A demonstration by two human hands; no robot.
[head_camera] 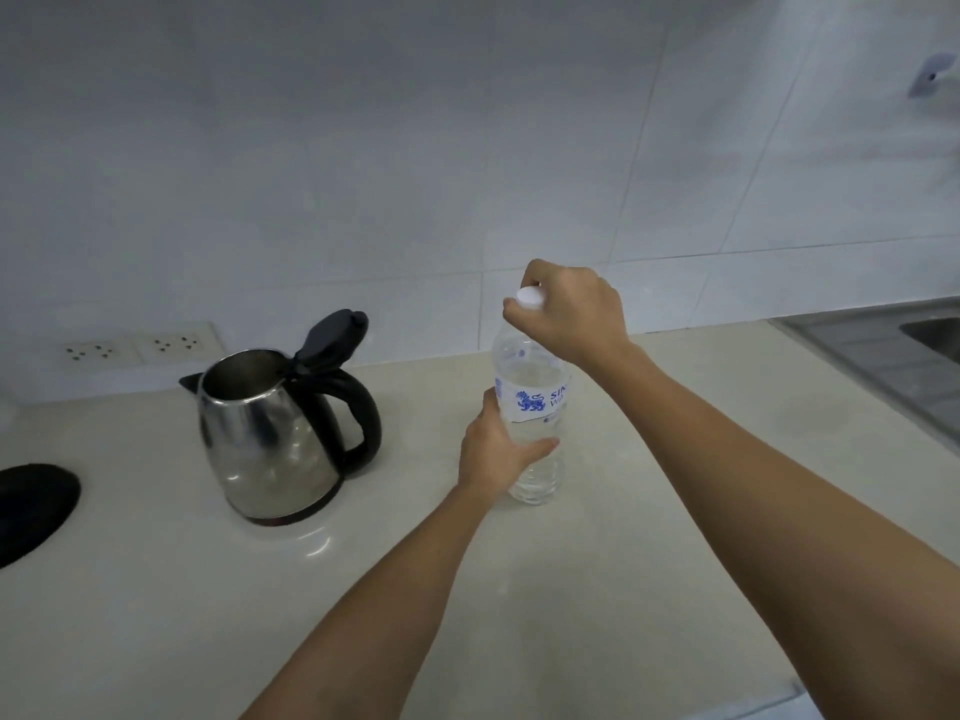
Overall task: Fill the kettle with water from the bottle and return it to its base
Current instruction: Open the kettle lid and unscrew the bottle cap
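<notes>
A clear plastic water bottle [530, 371] with a blue-printed label stands upright on the pale counter [597, 589], partly filled. My left hand [496, 449] grips its lower body. My right hand [571, 309] holds the white cap [530, 297] at the top with fingertips. To the left stands a steel kettle [270, 439] with a black handle, its black lid [332, 337] tipped open. It sits directly on the counter. The black round base [31, 506] lies apart from it at the far left edge.
Two white wall sockets [137, 345] sit on the tiled wall behind the kettle. A steel sink [893, 350] borders the counter at the far right. The counter's front edge runs at bottom right.
</notes>
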